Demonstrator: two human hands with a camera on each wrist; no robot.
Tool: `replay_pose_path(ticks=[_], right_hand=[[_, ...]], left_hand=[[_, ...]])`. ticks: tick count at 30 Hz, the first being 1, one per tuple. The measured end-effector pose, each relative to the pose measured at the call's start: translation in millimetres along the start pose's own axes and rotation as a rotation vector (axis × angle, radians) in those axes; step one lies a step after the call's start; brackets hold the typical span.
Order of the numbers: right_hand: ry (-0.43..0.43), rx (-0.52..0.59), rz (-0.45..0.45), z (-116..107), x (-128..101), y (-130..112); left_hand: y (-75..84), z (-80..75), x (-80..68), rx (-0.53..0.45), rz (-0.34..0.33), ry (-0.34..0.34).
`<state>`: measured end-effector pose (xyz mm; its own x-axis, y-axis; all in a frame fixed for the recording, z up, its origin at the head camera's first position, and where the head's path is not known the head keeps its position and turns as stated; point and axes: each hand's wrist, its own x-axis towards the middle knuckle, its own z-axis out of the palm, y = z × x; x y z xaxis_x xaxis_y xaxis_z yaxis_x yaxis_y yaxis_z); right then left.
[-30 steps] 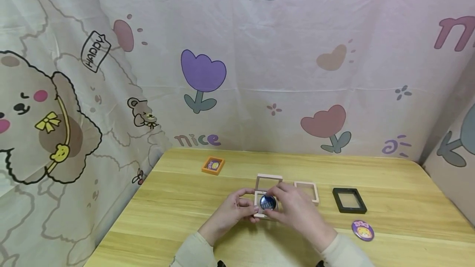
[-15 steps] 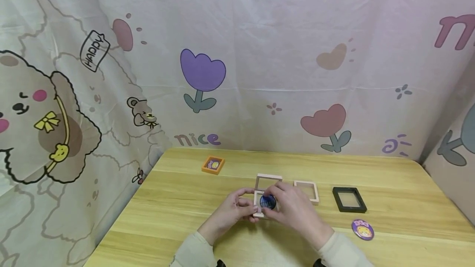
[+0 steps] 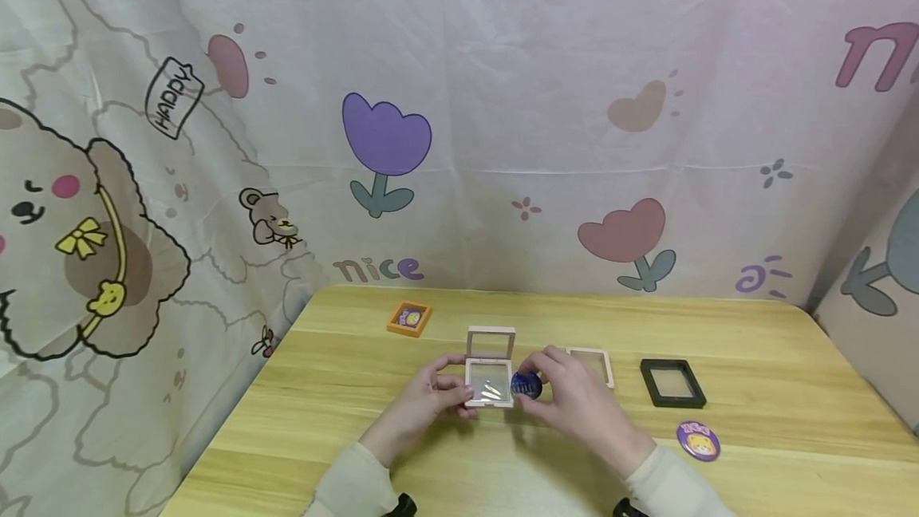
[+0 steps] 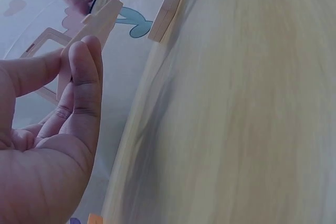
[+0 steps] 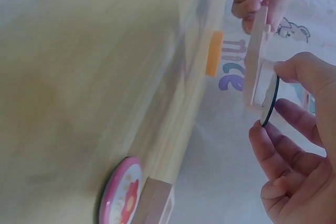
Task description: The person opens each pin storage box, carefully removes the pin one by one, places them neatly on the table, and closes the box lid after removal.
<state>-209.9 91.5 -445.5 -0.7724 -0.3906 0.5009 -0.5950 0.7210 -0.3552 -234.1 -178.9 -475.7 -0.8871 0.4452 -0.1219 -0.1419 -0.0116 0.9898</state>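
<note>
Nearest me, the right hand [image 3: 574,401] pinches a small blue badge [image 3: 526,384] by its rim, just beside the open beige frame case [image 3: 491,380] gripped by the left hand [image 3: 424,399] above the table [image 3: 345,421]. Both look light and stiff; the case's clear film seems delicate, so edges are safest.
</note>
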Motion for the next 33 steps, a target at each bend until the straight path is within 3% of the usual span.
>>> replay_pose_path(ticks=[5, 14, 26, 33], right_hand=[[-0.012, 0.003, 0.005, 4, -3, 3], [-0.149, 0.009, 0.082, 19, -4, 7], [-0.208, -0.015, 0.033, 35, -3, 2], [-0.262, -0.034, 0.049, 39, -1, -2]], left_hand=[[0.6, -9.2, -5.6, -0.001, 0.004, 0.022], [3.4, -20.6, -9.2, 0.012, 0.019, 0.041], [9.0, -21.3, -13.4, 0.017, 0.020, 0.043], [9.8, -20.3, -12.7, 0.016, 0.017, 0.039]])
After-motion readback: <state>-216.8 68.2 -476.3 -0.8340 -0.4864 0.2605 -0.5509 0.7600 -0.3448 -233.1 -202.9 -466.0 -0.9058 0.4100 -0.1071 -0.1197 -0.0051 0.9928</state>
